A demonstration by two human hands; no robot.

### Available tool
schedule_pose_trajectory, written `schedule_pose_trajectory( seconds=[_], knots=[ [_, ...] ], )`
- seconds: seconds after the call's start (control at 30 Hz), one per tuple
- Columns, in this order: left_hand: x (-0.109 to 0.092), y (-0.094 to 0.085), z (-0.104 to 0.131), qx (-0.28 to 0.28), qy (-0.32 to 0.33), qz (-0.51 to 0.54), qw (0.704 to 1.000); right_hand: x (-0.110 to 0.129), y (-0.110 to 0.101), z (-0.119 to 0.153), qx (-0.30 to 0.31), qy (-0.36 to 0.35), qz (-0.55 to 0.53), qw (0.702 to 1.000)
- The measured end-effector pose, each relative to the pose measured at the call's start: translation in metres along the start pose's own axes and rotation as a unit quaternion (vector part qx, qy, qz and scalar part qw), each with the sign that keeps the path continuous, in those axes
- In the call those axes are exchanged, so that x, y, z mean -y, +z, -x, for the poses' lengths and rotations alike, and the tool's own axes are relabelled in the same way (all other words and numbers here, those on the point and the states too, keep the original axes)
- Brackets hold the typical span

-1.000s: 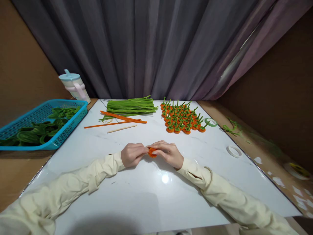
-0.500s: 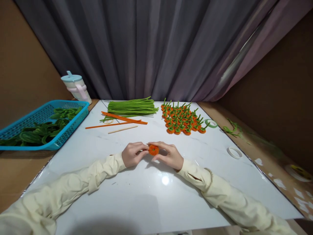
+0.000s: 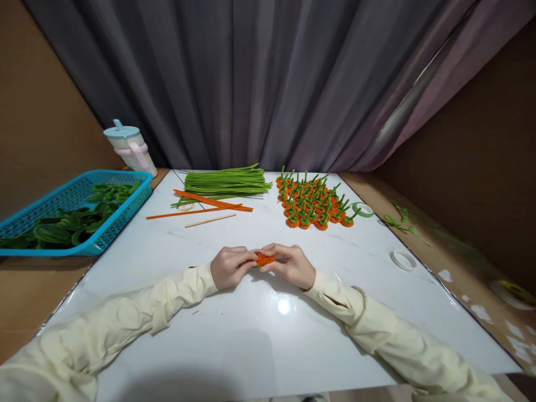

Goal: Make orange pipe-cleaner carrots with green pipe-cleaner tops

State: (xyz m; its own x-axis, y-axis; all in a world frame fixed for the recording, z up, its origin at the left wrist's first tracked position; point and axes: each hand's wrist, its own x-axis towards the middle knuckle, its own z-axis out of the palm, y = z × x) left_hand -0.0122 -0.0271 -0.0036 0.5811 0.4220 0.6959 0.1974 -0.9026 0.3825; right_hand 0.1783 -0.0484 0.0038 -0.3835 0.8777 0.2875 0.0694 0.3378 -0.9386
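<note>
Between my two hands, above the white table, is a small fuzzy orange piece (image 3: pixel 265 259), now seen tilted. My left hand (image 3: pixel 234 268) pinches its left side, where a bit of green shows by the fingertips. My right hand (image 3: pixel 292 266) grips its right side between thumb and fingers. Beyond my hands lie orange strips (image 3: pixel 209 201), a thin wooden stick (image 3: pixel 210 220) and a pile of green fuzzy stems (image 3: pixel 226 183). Several orange pieces with upright green stems (image 3: pixel 312 204) stand in rows at the back right.
A blue basket (image 3: pixel 100 240) of green leaf shapes sits on the left, with a lidded cup (image 3: pixel 132 148) behind it. Green tape (image 3: pixel 363 210) and a white tape roll (image 3: pixel 403 260) lie right. Green scraps (image 3: pixel 397 218) lie beyond the table edge (image 3: pixel 450 298).
The orange piece has turned from facing the camera to a tilted side view. My fingers have closed in around it, and my left hand has shifted slightly right.
</note>
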Motion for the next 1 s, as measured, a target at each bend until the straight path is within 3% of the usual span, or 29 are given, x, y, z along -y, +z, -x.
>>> schedule_pose_trajectory(
  seconds=[0.17,0.3,0.5,0.7,1.0],
  knots=[
    [-0.0011,0.0002,-0.0016,-0.012,-0.015,0.001,1.000,-0.0014,0.0000,0.0005,0.001,-0.012,0.034,0.999],
    [-0.0004,-0.0007,-0.0039,-0.041,-0.041,-0.019,0.998,-0.0020,0.0003,0.0002,-0.022,-0.031,0.135,0.990],
    [0.0015,-0.0003,-0.0015,-0.034,0.006,-0.056,0.998,-0.0064,-0.0011,0.0014,0.008,-0.091,0.202,0.975],
    [-0.0006,-0.0014,-0.0009,-0.023,0.055,-0.083,0.995,-0.0092,-0.0028,0.0016,0.063,-0.110,0.219,0.967],
    [0.0026,-0.0007,0.0023,-0.009,0.062,-0.077,0.995,-0.0040,-0.0025,0.0012,0.028,-0.106,0.202,0.973]
  ],
)
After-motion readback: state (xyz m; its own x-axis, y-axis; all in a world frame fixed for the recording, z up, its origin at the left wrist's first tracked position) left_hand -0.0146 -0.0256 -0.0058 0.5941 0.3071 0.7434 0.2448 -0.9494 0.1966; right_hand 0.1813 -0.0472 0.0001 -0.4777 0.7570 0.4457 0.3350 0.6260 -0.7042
